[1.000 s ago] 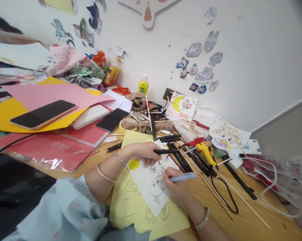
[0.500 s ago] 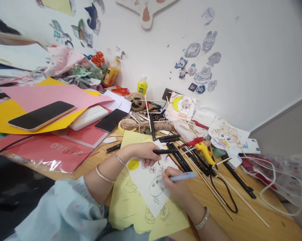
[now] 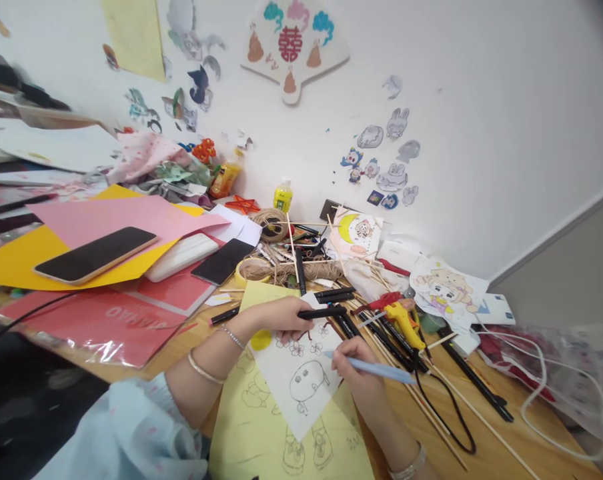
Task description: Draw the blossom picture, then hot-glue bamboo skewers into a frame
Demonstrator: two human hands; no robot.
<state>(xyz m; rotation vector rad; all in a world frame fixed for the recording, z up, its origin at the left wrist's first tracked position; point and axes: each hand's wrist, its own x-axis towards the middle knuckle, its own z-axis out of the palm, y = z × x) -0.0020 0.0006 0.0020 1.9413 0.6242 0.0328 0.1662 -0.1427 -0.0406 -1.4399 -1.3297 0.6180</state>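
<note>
Few gaps: left hand [image 3: 285,319] pins sheet [image 3: 281,373] edge.

A wooden table [image 3: 531,427], smooth with a light satin grain, carries craft supplies. A matt white paper sheet [image 3: 301,380] lies over matt pale yellow paper [image 3: 261,433]. The right hand [image 3: 354,373] holds a pale blue pen [image 3: 376,368] of smooth plastic; the left hand [image 3: 281,319] holds a black marker [image 3: 326,311] of matt plastic. Slim bracelets [image 3: 204,370] on the left wrist look like shiny metal. The sleeve [image 3: 126,433] is soft, light blue cloth. Thin wooden sticks [image 3: 481,417] look bare and unvarnished. A yellow glue gun [image 3: 404,320] is glossy plastic. Twine [image 3: 271,223] looks rough and fibrous. A phone [image 3: 96,253] shows a glossy black screen and rests on matt pink paper [image 3: 116,217]. A red packet [image 3: 96,323] sits in crinkled, shiny clear plastic film.
</note>
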